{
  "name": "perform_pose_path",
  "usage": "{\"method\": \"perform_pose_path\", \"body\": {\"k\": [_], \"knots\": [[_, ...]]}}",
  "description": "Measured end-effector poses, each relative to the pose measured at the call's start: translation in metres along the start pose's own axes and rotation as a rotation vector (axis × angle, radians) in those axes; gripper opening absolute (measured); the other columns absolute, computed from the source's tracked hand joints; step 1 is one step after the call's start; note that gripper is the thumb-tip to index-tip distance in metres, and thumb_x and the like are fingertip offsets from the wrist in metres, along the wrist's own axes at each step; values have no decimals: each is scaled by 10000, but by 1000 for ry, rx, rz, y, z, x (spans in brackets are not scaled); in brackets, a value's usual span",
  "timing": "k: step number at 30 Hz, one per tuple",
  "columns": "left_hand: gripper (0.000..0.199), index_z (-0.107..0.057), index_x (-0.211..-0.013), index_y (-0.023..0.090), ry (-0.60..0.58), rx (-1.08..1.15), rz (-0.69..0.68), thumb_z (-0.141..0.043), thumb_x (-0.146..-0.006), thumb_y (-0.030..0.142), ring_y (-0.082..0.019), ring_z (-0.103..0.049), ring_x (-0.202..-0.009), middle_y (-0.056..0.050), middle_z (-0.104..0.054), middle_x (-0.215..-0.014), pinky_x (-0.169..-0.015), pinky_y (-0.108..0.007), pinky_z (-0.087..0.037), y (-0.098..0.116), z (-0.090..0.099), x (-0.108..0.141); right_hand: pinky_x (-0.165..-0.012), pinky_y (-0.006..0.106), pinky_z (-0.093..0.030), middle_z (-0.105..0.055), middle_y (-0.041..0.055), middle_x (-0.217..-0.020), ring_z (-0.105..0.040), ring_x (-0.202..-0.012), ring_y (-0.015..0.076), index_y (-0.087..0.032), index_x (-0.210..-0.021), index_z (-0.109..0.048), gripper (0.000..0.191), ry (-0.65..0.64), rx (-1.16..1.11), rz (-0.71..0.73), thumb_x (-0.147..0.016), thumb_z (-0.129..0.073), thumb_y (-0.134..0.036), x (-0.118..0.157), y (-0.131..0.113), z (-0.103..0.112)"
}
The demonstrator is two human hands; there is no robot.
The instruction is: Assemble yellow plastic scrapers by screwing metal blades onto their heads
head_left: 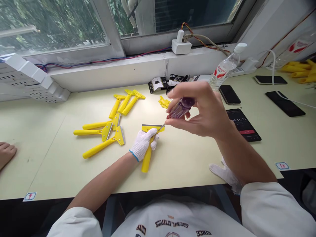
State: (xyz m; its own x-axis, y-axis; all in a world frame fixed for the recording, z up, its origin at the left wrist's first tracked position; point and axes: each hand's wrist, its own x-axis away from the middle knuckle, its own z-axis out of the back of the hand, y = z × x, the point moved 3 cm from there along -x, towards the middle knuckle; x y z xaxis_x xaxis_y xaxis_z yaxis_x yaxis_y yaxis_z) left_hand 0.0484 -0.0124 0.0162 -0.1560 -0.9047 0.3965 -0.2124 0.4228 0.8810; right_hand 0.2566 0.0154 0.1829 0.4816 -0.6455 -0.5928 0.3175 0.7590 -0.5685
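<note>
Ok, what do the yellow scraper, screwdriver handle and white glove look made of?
The yellow scraper looks like moulded plastic: glossy, one even colour. The screwdriver handle looks like clear purple plastic, since light passes through it; its shaft looks like bare steel. The glove looks like knitted cotton, matte and fuzzy; the exact fibre can't be told.

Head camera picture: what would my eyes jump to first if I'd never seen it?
The bright yellow scrapers jump out first, lying in a bunch on the pale table left of the middle. In the middle, the white-gloved left hand grips a yellow scraper, and the bare right hand holds a purple-handled screwdriver with its tip at that scraper's head.
</note>
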Motion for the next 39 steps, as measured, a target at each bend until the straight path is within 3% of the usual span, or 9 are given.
{"method": "perform_pose_path", "body": {"k": [5,8,12,18,23,26,31,36,39], "knots": [[293,-669,-899,176,11,-48,-9,-762,-899,453,-101,-490,-424,-8,-655,-692,-410,-266,-446,-5,4,-3,-687,332,-508,-665,0,-799,-648,-709,195,-297,-1052,-705,155,8,307,139,-996,-748,-436,6,-24,10],[373,-668,-792,173,23,-89,4,-736,-929,514,-112,-474,-413,9,-555,-542,-418,-261,-439,-6,5,-3,-728,345,-528,-670,43,-925,-668,-824,214,-271,-1015,-672,77,-36,367,177,-1044,-614,-312,5,-37,20],[383,-679,-802,170,33,-88,-8,-750,-920,527,-112,-467,-415,-6,-583,-557,-415,-262,-431,-7,6,-3,-726,326,-516,-688,53,-1036,-652,-831,172,-249,-1083,-683,185,-70,366,302,-1087,-524,-153,5,-46,26],[368,-679,-811,170,52,-99,-10,-739,-924,515,-122,-469,-414,12,-546,-513,-417,-263,-428,-6,6,-5,-575,321,-309,-650,23,-777,-591,-688,182,-239,-959,-679,289,-123,593,34,-1096,-591,-478,6,-44,25],[347,-666,-829,167,90,-57,-30,-767,-904,491,-102,-468,-420,1,-618,-612,-408,-260,-418,-1,7,-6,-619,314,-355,-670,62,-977,-565,-735,186,-224,-1104,-621,122,-312,480,93,-1091,-514,-281,11,-54,27],[348,-680,-831,166,85,-87,-46,-764,-905,496,-108,-475,-419,-8,-632,-616,-409,-267,-426,-2,8,-7,-634,313,-379,-674,66,-996,-573,-743,179,-220,-1085,-626,128,-294,513,122,-1098,-499,-220,11,-53,27],[370,-695,-800,173,75,-136,-47,-736,-927,517,-125,-470,-415,2,-577,-540,-413,-274,-428,-7,11,-9,-582,323,-299,-633,20,-745,-521,-612,171,-203,-948,-629,226,-191,718,25,-1110,-562,-345,8,-47,23],[363,-716,-834,169,73,-142,-68,-738,-931,518,-128,-490,-428,-22,-641,-598,-417,-275,-432,-11,13,-11,-594,318,-347,-677,66,-998,-550,-677,171,-222,-1103,-607,97,-330,554,82,-1089,-514,-243,12,-52,26],[378,-720,-815,172,71,-162,-65,-727,-938,529,-133,-487,-420,-7,-595,-532,-429,-272,-433,-12,14,-11,-586,320,-338,-670,60,-982,-534,-668,164,-226,-1055,-609,153,-335,582,114,-1102,-466,-199,13,-53,29]]}}
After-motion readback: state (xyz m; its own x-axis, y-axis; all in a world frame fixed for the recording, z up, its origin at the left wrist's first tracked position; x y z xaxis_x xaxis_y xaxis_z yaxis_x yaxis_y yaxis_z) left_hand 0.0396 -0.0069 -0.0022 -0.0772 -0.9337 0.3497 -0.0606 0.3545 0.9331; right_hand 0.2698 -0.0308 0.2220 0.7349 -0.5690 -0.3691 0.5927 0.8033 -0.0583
